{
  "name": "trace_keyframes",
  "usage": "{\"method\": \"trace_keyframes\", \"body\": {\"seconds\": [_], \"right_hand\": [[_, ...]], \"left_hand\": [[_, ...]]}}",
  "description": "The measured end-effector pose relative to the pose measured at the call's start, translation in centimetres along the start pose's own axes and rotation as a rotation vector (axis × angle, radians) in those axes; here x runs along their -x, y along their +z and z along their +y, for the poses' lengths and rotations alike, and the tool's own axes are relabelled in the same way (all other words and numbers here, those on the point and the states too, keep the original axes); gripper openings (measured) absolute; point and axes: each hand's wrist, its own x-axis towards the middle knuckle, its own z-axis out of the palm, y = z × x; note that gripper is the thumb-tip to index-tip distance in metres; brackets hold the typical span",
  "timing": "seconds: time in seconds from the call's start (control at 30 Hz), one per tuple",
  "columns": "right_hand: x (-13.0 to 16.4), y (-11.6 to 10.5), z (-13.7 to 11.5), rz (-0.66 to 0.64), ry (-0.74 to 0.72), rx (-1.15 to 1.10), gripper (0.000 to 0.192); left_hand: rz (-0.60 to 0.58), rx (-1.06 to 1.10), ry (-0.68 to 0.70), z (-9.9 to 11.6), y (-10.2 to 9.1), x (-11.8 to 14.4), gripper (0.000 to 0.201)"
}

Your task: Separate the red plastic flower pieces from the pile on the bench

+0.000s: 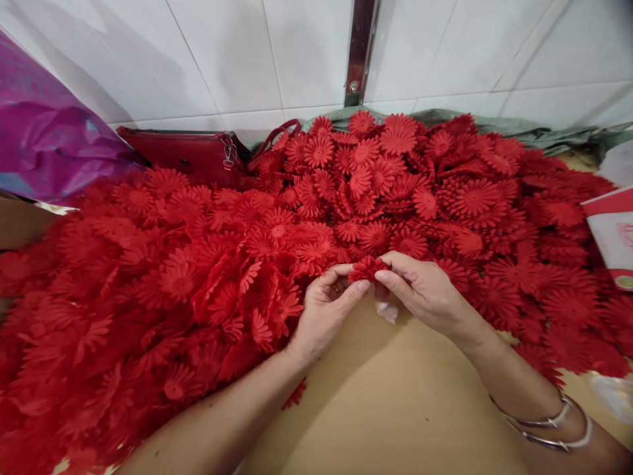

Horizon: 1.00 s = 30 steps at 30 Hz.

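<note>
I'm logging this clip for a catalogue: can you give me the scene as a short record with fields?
left hand: pinches a red flower piece at its left side
right hand: pinches the same piece from the right
flower pile: red daisy-shaped pieces heaped around both hands
surface: brown board
behind: red handbag, white tiled wall
right wrist: silver bangles

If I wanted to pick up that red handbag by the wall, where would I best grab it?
Probably by the strap looping up at the right end of the handbag, coming from above. It arches free of the flowers, while the body lies flat against the wall with its front edge hemmed in by the pile. Both hands are busy: the left hand and right hand pinch one flower.
</note>
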Motion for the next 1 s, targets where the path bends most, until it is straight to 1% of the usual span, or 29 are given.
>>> {"method": "trace_keyframes", "body": {"seconds": [0.07, 0.1, 0.17, 0.2, 0.27, 0.33, 0.4, 0.5, 0.63, 0.73, 0.8, 0.87, 0.9, 0.93, 0.97, 1.0], "right_hand": [[0.0, -0.1, 0.5, 0.026, -0.026, 0.001, 0.038], [0.0, -0.1, 0.7, 0.037, -0.031, -0.025, 0.044], [-0.1, -0.2, 1.1, 0.043, -0.010, -0.128, 0.064], [-0.1, -0.2, 1.2, 0.034, 0.014, -0.195, 0.068], [-0.2, -0.1, 1.3, 0.001, 0.078, -0.337, 0.064], [-0.2, 0.2, 1.2, -0.022, 0.142, -0.453, 0.053], [-0.1, 0.4, 1.1, -0.009, 0.187, -0.507, 0.041], [0.1, 0.6, 0.8, 0.010, 0.173, -0.463, 0.029], [0.3, 0.3, 0.3, -0.007, 0.051, -0.325, 0.022], [0.3, 0.3, 0.1, 0.001, 0.021, -0.285, 0.021], [0.2, 0.2, 0.1, 0.037, 0.019, -0.247, 0.021], [0.2, 0.0, 0.0, 0.068, -0.024, -0.175, 0.038], [0.1, -0.1, -0.1, 0.061, -0.057, -0.134, 0.045], [0.1, -0.3, -0.3, 0.047, -0.085, -0.100, 0.047], [0.1, -0.4, -0.5, 0.027, -0.101, -0.074, 0.042], [0.1, -0.6, -0.8, 0.012, -0.110, -0.055, 0.033]], "left_hand": [[0.019, 0.011, -0.023, 0.1, 0.0, -0.1, 0.028], [0.029, 0.018, -0.034, 0.1, -0.1, -0.1, 0.028], [0.043, 0.026, -0.055, 0.0, -0.2, -0.2, 0.031], [0.045, 0.024, -0.064, 0.0, -0.2, -0.2, 0.032], [0.034, 0.018, -0.076, -0.1, -0.3, -0.2, 0.033], [0.013, 0.008, -0.082, 0.0, -0.3, -0.2, 0.034], [-0.006, -0.004, -0.069, 0.1, -0.2, -0.2, 0.033], [-0.016, -0.025, -0.041, 0.1, -0.2, -0.2, 0.031], [-0.014, -0.060, -0.047, 0.0, -0.2, -0.2, 0.034], [-0.015, -0.076, -0.026, 0.1, -0.2, -0.1, 0.033], [-0.009, -0.077, -0.003, 0.2, -0.1, -0.1, 0.030], [-0.014, -0.084, -0.005, 0.4, 0.0, 0.0, 0.030], [-0.020, -0.090, -0.017, 0.4, 0.0, 0.0, 0.031], [-0.028, -0.094, -0.030, 0.5, 0.0, 0.0, 0.033], [-0.038, -0.098, -0.040, 0.5, 0.0, 0.0, 0.034], [-0.052, -0.102, -0.044, 0.4, -0.1, 0.0, 0.035]]}}
